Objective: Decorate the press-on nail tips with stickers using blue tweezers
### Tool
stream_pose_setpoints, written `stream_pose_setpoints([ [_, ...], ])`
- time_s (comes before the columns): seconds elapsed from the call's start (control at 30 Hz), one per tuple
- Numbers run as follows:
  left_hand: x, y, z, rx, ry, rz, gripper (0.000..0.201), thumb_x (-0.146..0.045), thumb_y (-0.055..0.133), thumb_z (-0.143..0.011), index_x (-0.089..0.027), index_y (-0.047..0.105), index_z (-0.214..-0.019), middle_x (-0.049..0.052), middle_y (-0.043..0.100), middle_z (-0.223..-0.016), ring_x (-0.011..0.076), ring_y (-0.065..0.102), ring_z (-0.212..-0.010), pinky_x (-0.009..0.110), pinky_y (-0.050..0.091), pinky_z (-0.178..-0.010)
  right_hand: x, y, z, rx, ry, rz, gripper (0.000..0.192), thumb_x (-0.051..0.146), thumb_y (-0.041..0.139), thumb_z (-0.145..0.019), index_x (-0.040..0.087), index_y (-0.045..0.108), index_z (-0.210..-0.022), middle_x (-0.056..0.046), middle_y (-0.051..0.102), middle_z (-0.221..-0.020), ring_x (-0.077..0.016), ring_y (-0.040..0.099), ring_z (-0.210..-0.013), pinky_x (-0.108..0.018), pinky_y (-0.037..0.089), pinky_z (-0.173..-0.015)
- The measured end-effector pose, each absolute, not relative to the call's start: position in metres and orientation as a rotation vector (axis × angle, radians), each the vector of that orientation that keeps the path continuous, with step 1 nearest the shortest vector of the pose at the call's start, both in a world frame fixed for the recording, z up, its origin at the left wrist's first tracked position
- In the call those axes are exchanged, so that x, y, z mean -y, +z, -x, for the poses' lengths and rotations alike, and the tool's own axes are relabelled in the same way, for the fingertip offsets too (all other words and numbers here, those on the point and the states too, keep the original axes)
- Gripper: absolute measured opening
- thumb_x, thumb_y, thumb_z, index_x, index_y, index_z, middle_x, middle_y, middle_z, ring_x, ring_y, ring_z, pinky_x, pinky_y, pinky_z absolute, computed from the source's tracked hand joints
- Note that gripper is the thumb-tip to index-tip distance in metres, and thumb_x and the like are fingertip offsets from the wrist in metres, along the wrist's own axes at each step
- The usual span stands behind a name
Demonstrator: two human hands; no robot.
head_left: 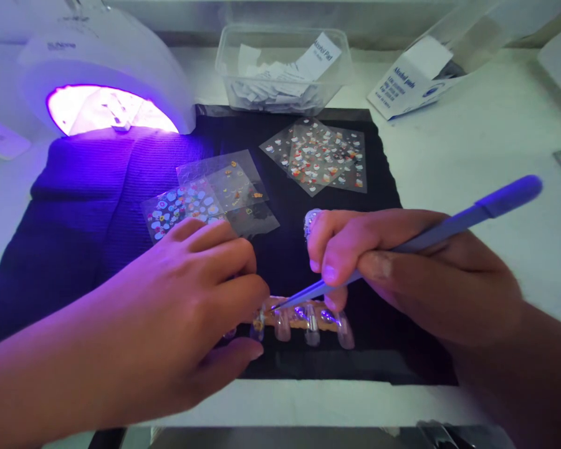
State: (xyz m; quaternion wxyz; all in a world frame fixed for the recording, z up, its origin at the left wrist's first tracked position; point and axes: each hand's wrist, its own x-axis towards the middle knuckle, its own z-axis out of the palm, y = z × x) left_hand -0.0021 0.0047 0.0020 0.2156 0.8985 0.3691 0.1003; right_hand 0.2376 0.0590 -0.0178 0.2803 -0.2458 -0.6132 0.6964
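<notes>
The right hand pinches a purple tool between thumb and fingers, like a pen. Its fine tip comes down on the left end of a strip of false nails, which lies on the near part of a black cloth. The tool's blunt end points up and away to the right of the strip. The left hand rests on the cloth at the left end of the strip, fingers curled and thumb stretched along the near side; the fingertips press close to the strip's end, but whether they actually grip it cannot be told.

Beyond the strip, still on the cloth, lie clear sticker sheets: one with pale flowers just past the left hand's knuckles, one with small gold shapes overlapping it, and a pair with red and white figures further back to the right.

Behind the cloth stands a clear plastic tub holding a heap of small white packets, one of them upright and printed "Alcohol Pad". To the right of the tub a box of alcohol pads lies on the white table. At the cloth's far left corner a white nail lamp glows violet inside.
</notes>
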Motion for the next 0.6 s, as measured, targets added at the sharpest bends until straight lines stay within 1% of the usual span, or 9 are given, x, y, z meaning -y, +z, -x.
stream_pose_setpoints([
  [0.17,-0.0050,0.0021,0.0019,-1.020,0.281,-2.474,0.014,-0.025,0.060,-0.091,-0.020,0.057,-0.078,0.002,0.059,-0.085,0.0236,0.052,-0.083,0.045,0.042,-0.073,-0.0577,-0.0177,-0.2376,1.631,1.876,0.667,0.019,0.028,0.059,-0.094,0.015,0.071,-0.086,-0.002,0.065,-0.064,-0.0109,0.058,-0.051,-0.019,0.052,-0.042],
  [0.27,-0.0045,0.0021,0.0024,-1.017,0.278,-2.473,0.013,-0.026,0.060,-0.090,-0.021,0.057,-0.079,0.002,0.059,-0.086,0.0238,0.052,-0.084,0.045,0.041,-0.074,-0.0583,-0.0183,-0.2376,1.619,1.900,0.662,0.020,0.029,0.060,-0.093,0.015,0.071,-0.085,-0.003,0.065,-0.064,-0.0120,0.061,-0.053,-0.019,0.051,-0.041],
  [0.47,-0.0047,0.0018,0.0017,-1.013,0.282,-2.467,0.013,-0.026,0.060,-0.091,-0.021,0.057,-0.079,0.002,0.059,-0.086,0.0235,0.052,-0.083,0.044,0.041,-0.074,-0.0582,-0.0181,-0.2376,1.589,1.921,0.681,0.020,0.030,0.060,-0.093,0.015,0.071,-0.085,-0.002,0.063,-0.065,-0.0137,0.062,-0.055,-0.021,0.054,-0.041],
  [0.6,-0.0043,0.0019,0.0018,-1.012,0.267,-2.463,0.014,-0.026,0.060,-0.091,-0.021,0.056,-0.079,0.002,0.059,-0.086,0.0234,0.052,-0.083,0.045,0.040,-0.074,-0.0578,-0.0173,-0.2380,1.616,1.907,0.666,0.019,0.028,0.059,-0.093,0.015,0.071,-0.086,-0.002,0.064,-0.065,-0.0116,0.060,-0.050,-0.021,0.054,-0.042],
])
